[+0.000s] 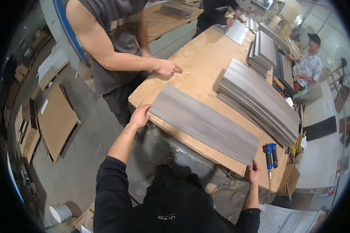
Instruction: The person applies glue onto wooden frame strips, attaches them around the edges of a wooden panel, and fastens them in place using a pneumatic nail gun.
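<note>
gripping a grey panel [204,123] by both ends (left hand [139,116], right hand [253,172]) on the workbench [198,62].

The left hand [139,116] and right hand [254,172] curl their fingers under the grey panel's [204,124] ends, out of sight. At the worktop's [190,66] far edge, a co-worker's head is cut off, and the stacks there blur.

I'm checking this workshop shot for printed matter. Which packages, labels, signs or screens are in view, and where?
No screens or signs can be made out.
Cardboard box: brown, flaps open, at the bench's right end below the blue nail gun.
Flattened cardboard sheets: brown, rectangular, on the floor at left.
White bucket: round, on the floor at lower left.
</note>
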Demonstrator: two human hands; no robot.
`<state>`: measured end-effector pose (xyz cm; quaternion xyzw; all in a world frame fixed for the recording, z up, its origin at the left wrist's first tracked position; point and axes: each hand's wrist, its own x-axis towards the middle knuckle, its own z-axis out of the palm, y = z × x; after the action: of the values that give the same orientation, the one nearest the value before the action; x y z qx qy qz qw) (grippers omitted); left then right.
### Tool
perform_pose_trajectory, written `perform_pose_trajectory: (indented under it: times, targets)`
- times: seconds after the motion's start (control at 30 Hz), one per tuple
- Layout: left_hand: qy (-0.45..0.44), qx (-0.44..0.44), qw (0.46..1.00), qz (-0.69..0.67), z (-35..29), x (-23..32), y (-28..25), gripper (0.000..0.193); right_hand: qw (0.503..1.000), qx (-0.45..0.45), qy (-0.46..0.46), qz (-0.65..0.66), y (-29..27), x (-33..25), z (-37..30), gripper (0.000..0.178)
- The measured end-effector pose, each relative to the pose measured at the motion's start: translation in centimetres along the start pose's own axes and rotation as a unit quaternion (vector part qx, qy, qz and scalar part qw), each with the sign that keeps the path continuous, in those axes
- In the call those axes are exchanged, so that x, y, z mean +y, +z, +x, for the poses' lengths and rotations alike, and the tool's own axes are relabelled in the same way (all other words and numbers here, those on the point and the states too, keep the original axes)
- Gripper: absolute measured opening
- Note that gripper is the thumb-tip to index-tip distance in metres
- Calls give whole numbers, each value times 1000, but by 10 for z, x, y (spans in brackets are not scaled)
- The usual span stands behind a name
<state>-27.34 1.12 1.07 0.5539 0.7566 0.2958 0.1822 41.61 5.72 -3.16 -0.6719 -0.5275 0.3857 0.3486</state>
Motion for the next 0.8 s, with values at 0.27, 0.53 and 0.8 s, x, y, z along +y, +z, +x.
perform_pose_trajectory:
  times: [0.27, 0.53, 0.8]
  targets:
    - [-32, 14, 999, 23, 6, -9, 17, 45, 984, 35, -63, -160, -3, 15, 3, 51]
    - [-27, 37, 999, 0, 11, -7, 18, 43, 992, 18, -36, -123, -15, -7, 0, 46]
    - [-22, 41, 999, 19, 9, -3, 17, 43, 986, 5, -95, -139, -16, 16, 6, 47]
